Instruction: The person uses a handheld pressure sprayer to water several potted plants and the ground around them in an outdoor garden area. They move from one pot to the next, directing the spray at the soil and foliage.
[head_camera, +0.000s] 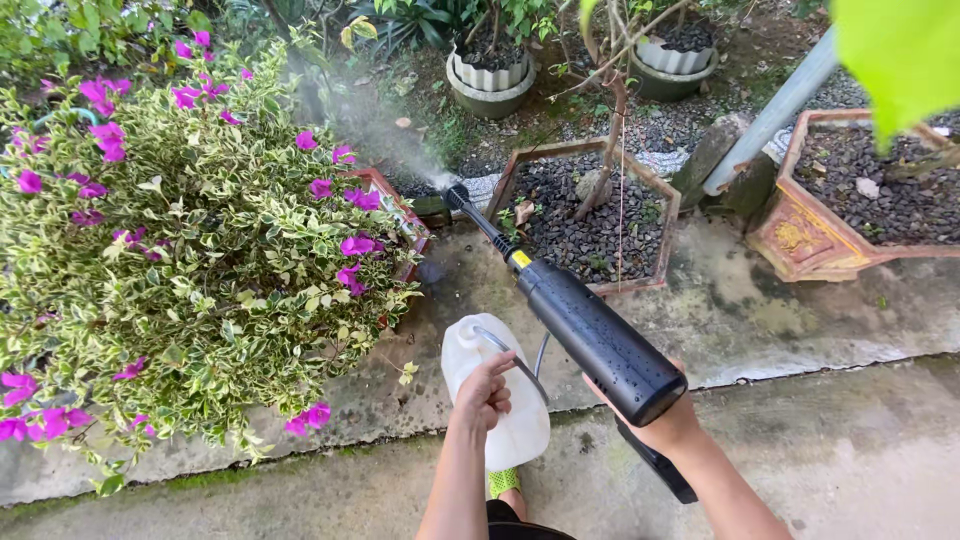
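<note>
— So how far along is the watering, judging by what shows?

— Partway, it seems. The person's right hand (668, 425) has its grip wrapped tight on the handle of a black, water-beaded cylindrical spray gun (598, 340), and a fine mist (375, 125) leaves the thin nozzle (458, 195) toward the bushy plant with cream-edged green leaves and magenta flowers (190, 250).

— And the other hand?

— The left hand (484, 392) is closed on the handle of a white plastic jug (497, 395), held low in front of the body, with a thin grey hose (540, 355) running from it to the spray gun.

— What looks done already?

— The concrete ground (800, 440) near the pots is dark and damp around the nozzle, so that patch has likely had water. The spray falls on the bush's far right edge, by its red-brown pot (395, 200).

— And what is left?

— Whether the hexagonal terracotta planter of dark gravel with a thin bare trunk (590, 215) and the ornate planter to the right (850, 215) have been wetted cannot be told. The bush's near side shows no clear wetness either.
</note>
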